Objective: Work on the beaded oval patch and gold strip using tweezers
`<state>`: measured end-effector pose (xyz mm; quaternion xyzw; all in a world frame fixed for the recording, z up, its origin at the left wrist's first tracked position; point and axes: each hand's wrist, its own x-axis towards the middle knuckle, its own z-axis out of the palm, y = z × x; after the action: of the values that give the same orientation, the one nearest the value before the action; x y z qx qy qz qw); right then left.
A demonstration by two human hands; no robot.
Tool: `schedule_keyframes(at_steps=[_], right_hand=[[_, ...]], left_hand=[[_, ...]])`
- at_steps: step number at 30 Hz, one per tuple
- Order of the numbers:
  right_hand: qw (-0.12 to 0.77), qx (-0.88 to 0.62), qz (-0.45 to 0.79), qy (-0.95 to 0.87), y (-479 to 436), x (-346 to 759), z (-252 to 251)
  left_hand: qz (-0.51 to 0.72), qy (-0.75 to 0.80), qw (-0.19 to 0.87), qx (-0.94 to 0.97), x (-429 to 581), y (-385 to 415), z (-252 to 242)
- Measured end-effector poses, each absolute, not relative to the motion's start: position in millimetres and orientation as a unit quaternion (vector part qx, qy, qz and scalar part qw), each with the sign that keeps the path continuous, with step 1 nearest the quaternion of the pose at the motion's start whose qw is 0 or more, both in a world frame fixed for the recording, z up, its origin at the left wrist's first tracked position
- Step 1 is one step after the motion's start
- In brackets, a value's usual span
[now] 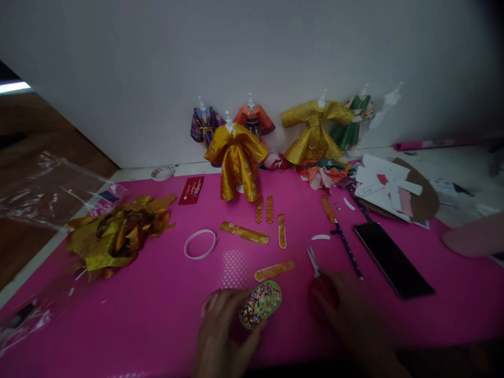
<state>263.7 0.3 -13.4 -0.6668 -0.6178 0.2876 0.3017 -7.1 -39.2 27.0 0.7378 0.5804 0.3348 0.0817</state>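
My left hand [226, 328] is closed around a small oval green-rimmed case [261, 303] whose top is covered in multicoloured specks. To its right, my right hand [346, 310] is wrapped over the red handles of small scissors [313, 261]; the hand is blurred and the blades point away from me. Just beyond the case lies a gold fabric strip [274, 270] with a pale edge. Another gold strip [244, 233] lies further off, near several shorter ones. A white ring [200, 244] rests left of them.
Dressed doll forms in gold robes [238, 163] and other costumes stand along the wall. Gold fabric scraps [118, 236] are heaped at left beside clear plastic. A phone [394, 260], a dark pen [348, 252] and cut white paper [384, 184] lie right. A pink sheet [149, 315] covers the table.
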Motion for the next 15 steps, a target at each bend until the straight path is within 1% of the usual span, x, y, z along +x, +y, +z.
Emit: schedule_keyframes(at_steps=[3, 8, 15], right_hand=[[0.277, -0.678, 0.239, -0.637, 4, 266, -14], [0.252, -0.679, 0.194, -0.662, 7, 272, -14], [0.244, -0.695, 0.191, -0.649, 8, 288, -15]], left_hand=[[0.335, 0.581, 0.076, 0.738, -8, -39, 26], [0.337, 0.584, 0.065, 0.736, -9, -40, 24], [0.335, 0.59, 0.066, 0.731, -13, -43, 22]])
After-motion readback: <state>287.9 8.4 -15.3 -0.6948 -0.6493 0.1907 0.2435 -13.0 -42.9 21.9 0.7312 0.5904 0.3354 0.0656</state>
